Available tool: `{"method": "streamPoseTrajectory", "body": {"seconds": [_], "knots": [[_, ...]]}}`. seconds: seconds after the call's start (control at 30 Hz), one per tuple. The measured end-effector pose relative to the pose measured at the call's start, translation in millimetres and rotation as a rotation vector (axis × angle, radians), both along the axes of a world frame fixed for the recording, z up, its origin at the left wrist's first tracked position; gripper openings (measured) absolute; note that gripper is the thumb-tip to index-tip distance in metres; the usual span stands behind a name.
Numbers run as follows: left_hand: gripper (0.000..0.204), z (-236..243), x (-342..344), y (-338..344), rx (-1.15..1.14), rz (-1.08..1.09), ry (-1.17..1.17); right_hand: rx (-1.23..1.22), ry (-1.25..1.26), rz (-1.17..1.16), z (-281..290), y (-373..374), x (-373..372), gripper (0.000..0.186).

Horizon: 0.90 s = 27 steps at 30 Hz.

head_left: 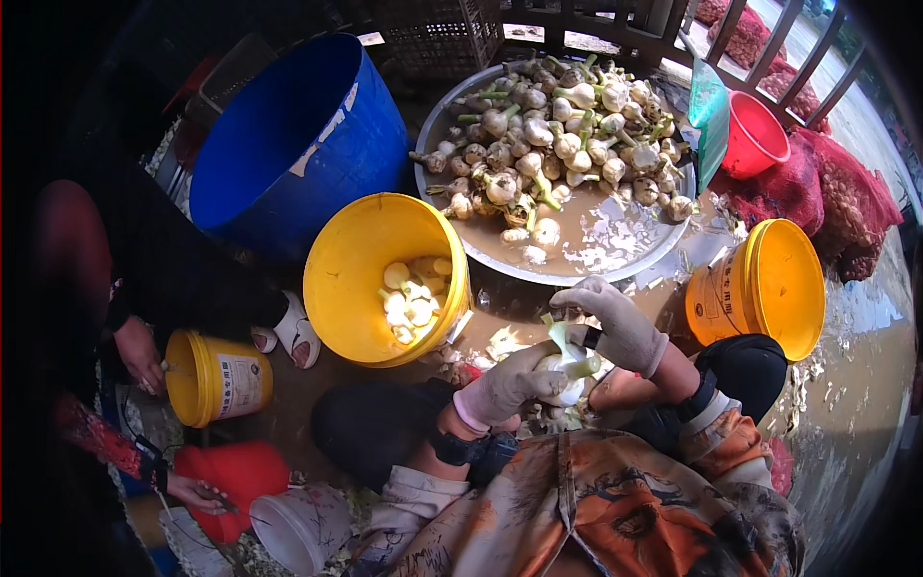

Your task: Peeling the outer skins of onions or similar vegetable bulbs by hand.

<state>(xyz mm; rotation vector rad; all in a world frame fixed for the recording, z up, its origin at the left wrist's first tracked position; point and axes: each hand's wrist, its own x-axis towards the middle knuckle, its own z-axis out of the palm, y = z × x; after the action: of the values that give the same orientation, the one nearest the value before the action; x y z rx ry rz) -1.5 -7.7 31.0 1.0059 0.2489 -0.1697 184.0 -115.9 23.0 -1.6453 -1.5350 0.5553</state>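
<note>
My left hand (510,385), in a pale glove with pink cuff, is closed around a white garlic bulb (569,388) with a pale green stalk. Just above it my gloved right hand (623,325) is curled, thumb and fingers on a small dark object (588,337) that I cannot make out clearly, beside a peeled green-white leaf (560,337). Loose peelings (504,343) lie on the wet ground beyond my hands. A yellow bucket (346,240) holding trimmed white garlic stands to their upper left.
A large metal basin (654,248) heaped with garlic lies ahead. Around me are a blue tub (269,163), yellow buckets (790,288), red containers (752,130), mesh sacks (856,212) and a railing (615,34). At left, a co-worker's hands (135,351) are by a small yellow bucket.
</note>
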Motion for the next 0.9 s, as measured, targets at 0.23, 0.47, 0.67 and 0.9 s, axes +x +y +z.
{"method": "streamPoseTrajectory", "body": {"seconds": [0.23, 0.47, 0.67, 0.9], "knots": [[0.055, -14.2, 5.6, -3.8, 0.281, 0.317, -0.086, -0.072, 0.165, -0.104, 43.8, -27.5, -30.6, 0.037], [0.037, -43.3, 2.1, 3.9, 1.012, 0.251, 0.321, 0.186, 0.205, -0.218, 59.1, -24.5, -27.1, 0.018], [0.057, -7.5, -0.4, 5.0, 0.978, 0.427, -0.092, -0.063, 0.248, -0.116, 32.3, -19.2, 3.7, 0.022], [0.020, 10.8, 12.7, 5.6, 1.257, 0.512, -0.318, -0.019, 0.004, -0.033, 34.3, -8.7, -3.3, 0.023]]}}
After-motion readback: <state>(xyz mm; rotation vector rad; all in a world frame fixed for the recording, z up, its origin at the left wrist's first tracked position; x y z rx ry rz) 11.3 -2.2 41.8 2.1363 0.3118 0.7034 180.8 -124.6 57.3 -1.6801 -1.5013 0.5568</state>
